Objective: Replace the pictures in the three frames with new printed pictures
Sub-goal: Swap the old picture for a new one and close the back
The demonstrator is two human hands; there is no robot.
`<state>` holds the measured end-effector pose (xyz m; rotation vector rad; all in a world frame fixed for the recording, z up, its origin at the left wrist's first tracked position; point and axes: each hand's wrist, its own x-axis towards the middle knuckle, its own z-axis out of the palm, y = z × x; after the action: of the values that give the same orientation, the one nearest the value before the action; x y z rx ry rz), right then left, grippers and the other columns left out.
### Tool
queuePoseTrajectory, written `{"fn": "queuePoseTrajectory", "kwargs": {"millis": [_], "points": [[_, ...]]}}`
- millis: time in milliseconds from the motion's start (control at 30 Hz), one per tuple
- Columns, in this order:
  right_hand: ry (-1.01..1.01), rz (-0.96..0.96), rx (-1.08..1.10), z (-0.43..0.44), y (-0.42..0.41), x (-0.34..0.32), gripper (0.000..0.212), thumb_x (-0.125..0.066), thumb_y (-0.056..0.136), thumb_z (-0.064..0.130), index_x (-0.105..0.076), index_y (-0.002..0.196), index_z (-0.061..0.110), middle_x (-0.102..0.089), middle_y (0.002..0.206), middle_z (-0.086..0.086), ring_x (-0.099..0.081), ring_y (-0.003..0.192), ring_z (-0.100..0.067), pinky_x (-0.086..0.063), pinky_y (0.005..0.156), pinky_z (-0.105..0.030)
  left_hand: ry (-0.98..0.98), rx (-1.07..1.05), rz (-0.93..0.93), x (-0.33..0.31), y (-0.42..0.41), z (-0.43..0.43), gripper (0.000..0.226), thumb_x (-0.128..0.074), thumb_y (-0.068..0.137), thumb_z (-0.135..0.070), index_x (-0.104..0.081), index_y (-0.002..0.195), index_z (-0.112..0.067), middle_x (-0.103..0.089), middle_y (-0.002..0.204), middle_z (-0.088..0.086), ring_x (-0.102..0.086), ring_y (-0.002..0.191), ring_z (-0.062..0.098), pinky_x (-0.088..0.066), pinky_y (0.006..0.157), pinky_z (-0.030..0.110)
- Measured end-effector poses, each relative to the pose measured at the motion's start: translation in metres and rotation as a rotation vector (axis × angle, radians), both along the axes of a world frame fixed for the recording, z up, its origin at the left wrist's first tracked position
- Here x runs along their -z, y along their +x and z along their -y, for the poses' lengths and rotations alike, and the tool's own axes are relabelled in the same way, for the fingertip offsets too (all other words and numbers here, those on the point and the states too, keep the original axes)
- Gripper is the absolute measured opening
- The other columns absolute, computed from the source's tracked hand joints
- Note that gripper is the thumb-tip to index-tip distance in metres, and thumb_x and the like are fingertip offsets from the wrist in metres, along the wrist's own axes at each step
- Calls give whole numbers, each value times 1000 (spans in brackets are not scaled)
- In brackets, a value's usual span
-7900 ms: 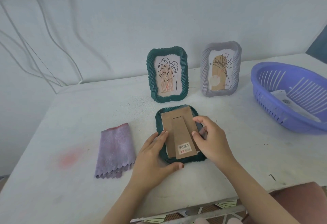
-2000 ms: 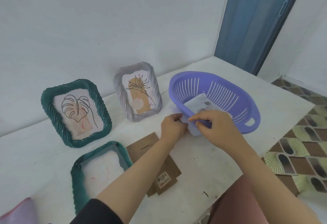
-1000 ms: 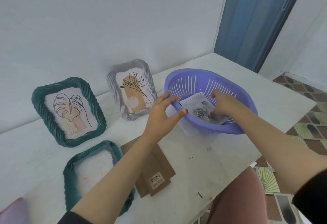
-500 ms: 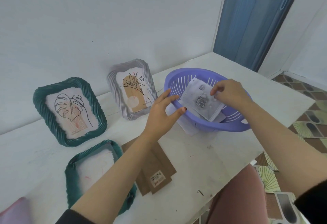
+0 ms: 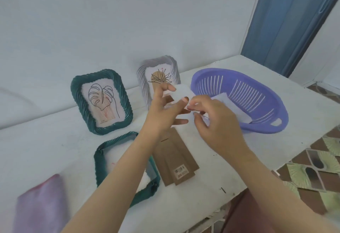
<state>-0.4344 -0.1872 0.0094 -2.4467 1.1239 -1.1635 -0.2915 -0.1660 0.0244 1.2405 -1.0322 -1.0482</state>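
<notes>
Both your hands have left the basket [image 5: 239, 93] and now meet in front of it, sharing one white sheet [image 5: 181, 93].

Your right hand [image 5: 213, 120] pinches the sheet's near edge between thumb and fingers; half a second ago it was lifting a printed picture over the basket rim. Your left hand [image 5: 163, 111] is spread, fingers loosely touching the sheet from below and behind. More paper [image 5: 231, 106] lies in the basket. On the table [image 5: 55, 140] the open green frame [image 5: 103, 161] lies flat beside its cardboard backing [image 5: 174, 161], unmoved; the other green frame [image 5: 101, 102] and grey frame [image 5: 158, 78] stand behind, holding their old pictures.
</notes>
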Motion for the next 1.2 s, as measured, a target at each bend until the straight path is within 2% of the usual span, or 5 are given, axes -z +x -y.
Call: {"fn": "queuePoseTrajectory", "kwargs": {"millis": [233, 467, 800, 967, 1200], "points": [[196, 122, -148, -36, 47, 31, 34, -58, 81, 41, -55, 109, 22, -54, 119, 11, -46, 110, -4, -34, 94, -16, 99, -252, 72, 25, 57, -48, 29, -54, 83, 7, -50, 94, -20, -63, 100, 5, -63, 69, 15, -51, 58, 30], [754, 254, -173, -44, 78, 48, 27, -64, 81, 13, -56, 96, 34, -65, 82, 8, -59, 74, -6, -45, 67, -15, 172, -320, 157, 47, 95, -98, 29, -53, 83, 9, -54, 97, -16, -64, 93, 0, -61, 60, 7, -48, 51, 21], [616, -168, -229, -64, 95, 64, 30, -59, 84, 9, -53, 111, 21, -53, 92, 4, -51, 74, -10, -46, 69, -19, 324, -466, 735, 80, 110, -122, 26, -69, 76, -7, -63, 90, -28, -55, 76, -1, -49, 68, 10, -36, 61, 13], [558, -267, -229, -66, 98, 66, 37, -57, 86, 16, -48, 121, 24, -46, 107, 8, -45, 79, -6, -43, 76, -22, 328, -422, 1047, 91, 111, -128, 30, -67, 78, -18, -65, 107, -26, -57, 112, -9, -42, 104, 15, -27, 85, 19], [522, -266, -212, -70, 100, 67, 40, -57, 88, 24, -46, 127, 25, -51, 123, 8, -50, 103, -9, -43, 87, -21, 316, -435, 968, 101, 107, -150, 47, -61, 84, -33, -51, 129, -21, -50, 136, 0, -32, 135, 21, -23, 110, 33]]}}
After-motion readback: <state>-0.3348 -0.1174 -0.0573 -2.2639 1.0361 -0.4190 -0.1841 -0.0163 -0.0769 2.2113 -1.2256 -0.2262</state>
